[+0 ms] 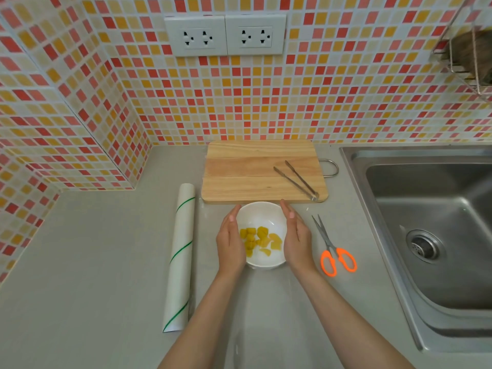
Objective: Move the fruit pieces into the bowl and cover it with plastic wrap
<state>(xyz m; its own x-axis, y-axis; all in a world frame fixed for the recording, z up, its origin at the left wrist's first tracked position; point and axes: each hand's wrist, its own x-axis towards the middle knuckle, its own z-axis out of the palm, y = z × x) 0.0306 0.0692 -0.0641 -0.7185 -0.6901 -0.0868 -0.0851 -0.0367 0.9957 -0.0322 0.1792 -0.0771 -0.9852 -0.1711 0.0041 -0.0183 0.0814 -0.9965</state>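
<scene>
A white bowl stands on the grey counter just in front of the wooden cutting board. Several yellow fruit pieces lie inside it. My left hand is pressed flat against the bowl's left side and my right hand against its right side, fingers straight and together. A thin clear film shows as faint glints on the counter in front of the bowl; whether it lies over the bowl's mouth I cannot tell. The plastic wrap roll, white with green stripes, lies left of the bowl.
Metal tongs rest on the board's right part. Orange-handled scissors lie right of the bowl. A steel sink fills the right side. The tiled wall with sockets stands behind.
</scene>
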